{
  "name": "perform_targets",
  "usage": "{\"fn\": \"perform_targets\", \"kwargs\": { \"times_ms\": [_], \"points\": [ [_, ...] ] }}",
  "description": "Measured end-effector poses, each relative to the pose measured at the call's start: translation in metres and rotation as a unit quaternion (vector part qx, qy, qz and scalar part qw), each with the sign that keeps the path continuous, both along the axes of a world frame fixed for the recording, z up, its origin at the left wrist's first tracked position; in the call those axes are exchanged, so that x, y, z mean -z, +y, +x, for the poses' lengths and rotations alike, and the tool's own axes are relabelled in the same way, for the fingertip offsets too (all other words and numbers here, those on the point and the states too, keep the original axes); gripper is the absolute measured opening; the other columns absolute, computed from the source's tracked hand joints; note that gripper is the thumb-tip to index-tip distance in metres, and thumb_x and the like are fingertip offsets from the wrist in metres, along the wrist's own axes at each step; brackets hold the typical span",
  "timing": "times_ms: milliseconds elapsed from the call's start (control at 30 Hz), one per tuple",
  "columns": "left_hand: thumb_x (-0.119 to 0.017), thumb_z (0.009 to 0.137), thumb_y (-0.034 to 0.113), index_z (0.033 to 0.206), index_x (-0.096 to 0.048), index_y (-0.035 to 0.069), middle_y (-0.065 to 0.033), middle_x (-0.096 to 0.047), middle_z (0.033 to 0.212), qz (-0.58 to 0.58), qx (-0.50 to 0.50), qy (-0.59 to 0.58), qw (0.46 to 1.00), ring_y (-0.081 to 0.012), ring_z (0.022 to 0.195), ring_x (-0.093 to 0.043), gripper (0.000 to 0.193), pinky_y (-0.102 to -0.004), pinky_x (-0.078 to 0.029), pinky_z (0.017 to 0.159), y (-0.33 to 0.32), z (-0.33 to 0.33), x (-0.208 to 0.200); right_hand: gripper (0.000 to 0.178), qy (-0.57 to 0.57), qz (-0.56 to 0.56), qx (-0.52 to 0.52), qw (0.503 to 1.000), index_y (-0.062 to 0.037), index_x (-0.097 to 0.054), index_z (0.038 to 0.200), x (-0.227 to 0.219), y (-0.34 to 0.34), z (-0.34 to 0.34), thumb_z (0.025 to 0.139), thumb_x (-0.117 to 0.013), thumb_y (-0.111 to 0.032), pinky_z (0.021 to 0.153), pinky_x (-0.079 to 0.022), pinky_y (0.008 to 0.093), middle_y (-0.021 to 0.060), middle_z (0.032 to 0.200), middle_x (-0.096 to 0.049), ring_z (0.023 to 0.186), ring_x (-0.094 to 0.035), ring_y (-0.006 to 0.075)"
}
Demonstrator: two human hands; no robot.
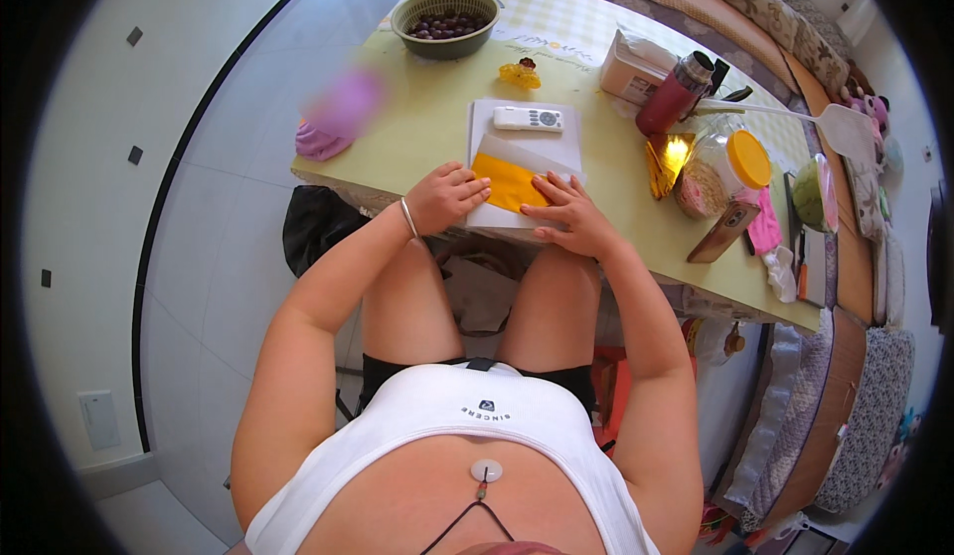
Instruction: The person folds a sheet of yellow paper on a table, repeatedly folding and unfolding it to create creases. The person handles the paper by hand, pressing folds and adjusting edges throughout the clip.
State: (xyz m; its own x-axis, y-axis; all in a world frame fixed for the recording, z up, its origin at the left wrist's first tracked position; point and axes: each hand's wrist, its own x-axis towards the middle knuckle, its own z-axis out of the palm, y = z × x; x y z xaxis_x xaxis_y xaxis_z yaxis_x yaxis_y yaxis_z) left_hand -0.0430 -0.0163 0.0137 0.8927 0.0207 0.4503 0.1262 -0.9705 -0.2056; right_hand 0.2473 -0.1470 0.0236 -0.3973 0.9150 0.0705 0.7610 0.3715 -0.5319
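Note:
A yellow-gold sheet of paper (507,183), with a pale translucent layer showing at its upper edge, lies on a white pad or stack of paper (558,148) near the table's front edge. My left hand (449,198) is at the sheet's left edge, fingers close together and curled over it; its thumb is hidden. Flat on the right part of the sheet rests my right hand (574,215), fingers spread. Just beyond the sheet, a white remote control (528,119) lies on the pad. A small yellow ornament or clip (520,74) sits farther back.
A green basket (417,46) of dark round fruit stands far left, above a blurred purple form (328,133). To the right are a tissue box (628,70), a red thermos (668,98), gold foil (668,162), a yellow-lidded jar (708,172), a phone (723,231) and a white spatula (847,130).

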Motion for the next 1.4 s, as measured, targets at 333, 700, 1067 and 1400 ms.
{"fn": "perform_targets", "kwargs": {
  "times_ms": [333,700,1067,1400],
  "points": [
    [-0.062,0.081,0.011,0.107,-0.072,0.004,-0.0113,-0.07,0.12,-0.062,-0.028,-0.021,0.998,-0.027,0.112,-0.064,0.028,-0.047,-0.046,0.105,0.002,-0.007,0.002,0.048,0.012,0.013,0.001,1.0,-0.0289,-0.066,0.133,0.0,-0.003,0.0,0.086,-0.074,-0.024,0.122,-0.008,0.055,0.0104,0.16,-0.036,0.152,-0.021,0.0332],
    [-0.068,0.076,0.009,0.093,-0.07,0.008,-0.0061,-0.068,0.099,-0.032,-0.028,-0.036,0.998,-0.0252,0.103,-0.063,0.017,-0.0487,-0.043,0.106,0.0,0.005,-0.004,0.034,0.002,0.111,-0.006,0.994,-0.0179,-0.073,0.121,-0.004,0.007,-0.003,0.087,-0.071,-0.02,0.118,-0.025,0.0515,0.0143,0.153,-0.045,0.145,-0.035,0.0355],
    [-0.072,0.076,0.005,0.087,-0.069,0.005,-0.0092,-0.07,0.097,-0.291,-0.016,-0.025,0.956,-0.0305,0.095,-0.064,0.011,-0.0437,-0.05,0.09,0.01,0.009,-0.021,0.02,0.067,0.222,0.202,0.952,-0.0069,-0.068,0.086,0.007,0.013,-0.07,0.075,-0.079,-0.019,0.094,-0.049,0.0442,0.0151,0.115,-0.066,0.109,-0.059,0.038],
    [-0.075,0.081,0.007,0.119,-0.064,-0.001,-0.0103,-0.07,0.09,-0.528,-0.055,-0.043,0.846,-0.0223,0.087,-0.065,0.04,-0.0344,-0.052,0.083,0.038,0.025,-0.013,0.013,0.055,0.256,0.305,0.916,-0.0067,-0.07,0.08,0.022,0.024,-0.092,0.076,-0.077,-0.016,0.09,-0.048,0.0451,0.0119,0.107,-0.065,0.103,-0.058,0.0353]
  ]
}}
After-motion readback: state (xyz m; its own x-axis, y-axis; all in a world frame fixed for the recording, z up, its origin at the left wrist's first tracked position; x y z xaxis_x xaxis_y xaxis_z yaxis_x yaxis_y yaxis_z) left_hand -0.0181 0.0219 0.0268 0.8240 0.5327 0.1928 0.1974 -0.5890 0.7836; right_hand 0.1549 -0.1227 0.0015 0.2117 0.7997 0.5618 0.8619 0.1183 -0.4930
